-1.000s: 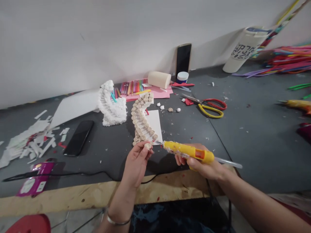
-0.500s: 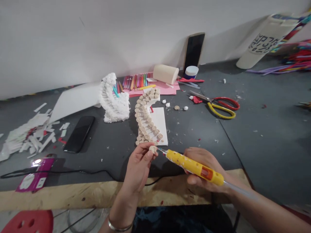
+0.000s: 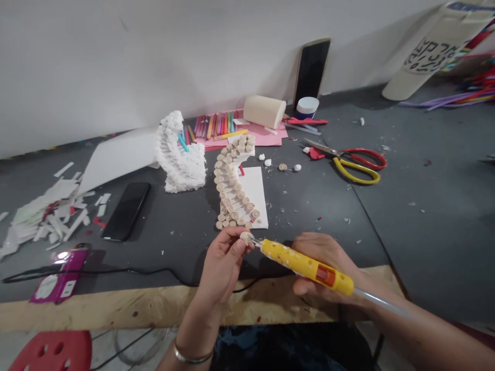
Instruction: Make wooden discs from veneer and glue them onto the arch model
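My left hand (image 3: 222, 265) pinches a small round wooden disc (image 3: 245, 237) between thumb and fingertips. My right hand (image 3: 325, 260) grips a yellow glue gun (image 3: 305, 263), its metal tip touching the disc. Just beyond stands a curved spiral model of wooden discs (image 3: 232, 185) on a white card (image 3: 257, 193). A white foam spiral model (image 3: 178, 157) stands to its left.
A black phone (image 3: 126, 210) lies at the left beside paper scraps (image 3: 46, 216). Red and yellow scissors (image 3: 353, 165), coloured sticks on pink paper (image 3: 220, 126), a cream roll (image 3: 264, 111), an upright phone (image 3: 311, 69) and a purple power strip (image 3: 58, 281) with black cable sit around.
The glue gun tip has closed in from a short gap to touch the disc in my left hand. The view shifted slightly, so the table objects appear further right.
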The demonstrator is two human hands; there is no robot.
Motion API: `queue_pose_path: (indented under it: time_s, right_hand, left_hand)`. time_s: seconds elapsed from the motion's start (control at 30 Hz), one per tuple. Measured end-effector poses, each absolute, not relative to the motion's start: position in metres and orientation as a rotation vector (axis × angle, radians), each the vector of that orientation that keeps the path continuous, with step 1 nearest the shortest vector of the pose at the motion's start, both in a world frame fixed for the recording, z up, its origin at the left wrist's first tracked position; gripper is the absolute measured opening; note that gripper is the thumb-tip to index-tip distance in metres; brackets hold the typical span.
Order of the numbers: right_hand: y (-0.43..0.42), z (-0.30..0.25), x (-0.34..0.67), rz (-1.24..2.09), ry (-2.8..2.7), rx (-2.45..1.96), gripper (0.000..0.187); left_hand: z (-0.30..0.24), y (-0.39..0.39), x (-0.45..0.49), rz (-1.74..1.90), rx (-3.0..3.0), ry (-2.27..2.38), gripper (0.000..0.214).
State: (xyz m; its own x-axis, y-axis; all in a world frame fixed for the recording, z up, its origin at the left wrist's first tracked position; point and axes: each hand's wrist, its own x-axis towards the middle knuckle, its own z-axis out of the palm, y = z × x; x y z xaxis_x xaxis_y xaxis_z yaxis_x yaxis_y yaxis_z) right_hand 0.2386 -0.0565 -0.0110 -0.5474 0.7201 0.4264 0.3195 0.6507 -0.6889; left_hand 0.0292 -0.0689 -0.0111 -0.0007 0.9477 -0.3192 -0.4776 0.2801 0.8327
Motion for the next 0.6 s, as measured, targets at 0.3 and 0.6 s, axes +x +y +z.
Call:
queue_pose_path:
  time_s: [0.3, 0.6]
  right_hand:
    - [-0.0576, -0.0141, 0.2414, 0.691, -2.188, -0.827, 0.056]
    - [-0.0579, -0.0188, 0.2434, 0.667, -2.212, -0.865, 0.052]
  left_hand:
    - [-0.0099, -0.0671, 0.0311, 1.241, 0.591, 1.006, 0.028]
    - [-0.0097, -0.0677, 0.0301, 1.224, 0.610, 1.017, 0.027]
